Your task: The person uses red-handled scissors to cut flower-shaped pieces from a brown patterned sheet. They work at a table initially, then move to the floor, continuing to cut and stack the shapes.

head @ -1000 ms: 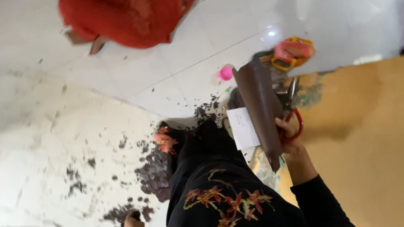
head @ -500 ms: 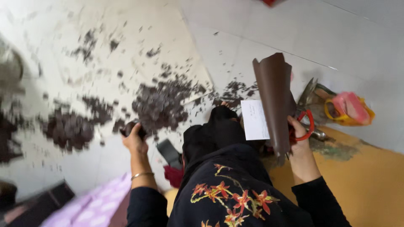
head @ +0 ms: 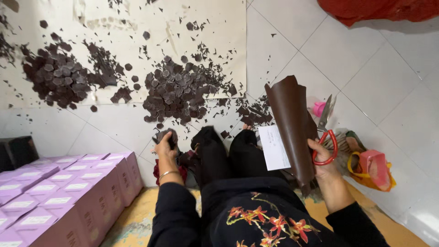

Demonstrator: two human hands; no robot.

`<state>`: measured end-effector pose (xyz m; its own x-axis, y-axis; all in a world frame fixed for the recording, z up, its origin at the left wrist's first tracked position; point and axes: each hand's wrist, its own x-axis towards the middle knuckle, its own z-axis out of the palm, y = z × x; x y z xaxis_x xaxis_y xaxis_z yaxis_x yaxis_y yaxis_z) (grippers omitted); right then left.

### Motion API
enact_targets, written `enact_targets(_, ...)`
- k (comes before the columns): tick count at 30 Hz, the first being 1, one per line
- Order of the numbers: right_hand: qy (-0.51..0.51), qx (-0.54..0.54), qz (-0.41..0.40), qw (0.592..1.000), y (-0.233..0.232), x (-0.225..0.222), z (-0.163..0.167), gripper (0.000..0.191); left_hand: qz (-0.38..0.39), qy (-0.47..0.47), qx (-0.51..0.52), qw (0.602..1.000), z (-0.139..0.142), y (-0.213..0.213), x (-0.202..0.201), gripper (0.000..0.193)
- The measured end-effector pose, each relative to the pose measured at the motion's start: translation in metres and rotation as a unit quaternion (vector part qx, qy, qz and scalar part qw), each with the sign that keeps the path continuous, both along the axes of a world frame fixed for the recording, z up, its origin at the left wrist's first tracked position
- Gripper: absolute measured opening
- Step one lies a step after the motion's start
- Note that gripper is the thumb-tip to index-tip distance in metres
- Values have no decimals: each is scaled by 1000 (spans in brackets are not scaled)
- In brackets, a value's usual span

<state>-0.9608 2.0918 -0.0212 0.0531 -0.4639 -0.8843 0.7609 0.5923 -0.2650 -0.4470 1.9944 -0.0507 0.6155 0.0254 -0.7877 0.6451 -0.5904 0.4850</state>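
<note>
Brown leather sheet (head: 292, 123) and red scissors (head: 325, 137) in right hand (head: 325, 168) (fingers clenched); left hand (head: 164, 145) gripping cut pieces (head: 165, 135)

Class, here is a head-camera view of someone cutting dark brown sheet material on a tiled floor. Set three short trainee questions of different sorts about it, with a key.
1. True or false: the right hand holds both the red-handled scissors and the curled dark brown sheet.
2. What does the left hand grip?
A. a small stack of dark cut pieces
B. a pink box
C. nothing
3. Fill in: the large pile of brown cut pieces lies on a pale ____ spread over the floor.

Key: 1 true; 2 A; 3 sheet.
</note>
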Motion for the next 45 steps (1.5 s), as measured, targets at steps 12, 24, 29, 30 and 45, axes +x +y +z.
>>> enact_targets(12,-42,47,26,998,-44,-22,-82,21,-39,-51,19,998,-94,-60,-13,67)
enact_targets(24,2,-111,142,984,-153,-2,-135,26,-221,55,116,967,-110,-96,20,143)
enact_targets(29,-77,-193,187,960,-231,9,-152,24,-203,-15,-40,978,-114,-66,34,112)
enact_targets(30,-97,-207,184,956,-245,10,-155,26,-312,-164,-31,935,-115,-45,32,95)
enact_targets(45,101,-307,72,944,-374,17,-128,13,-684,-395,222,572,-158,176,-14,92)
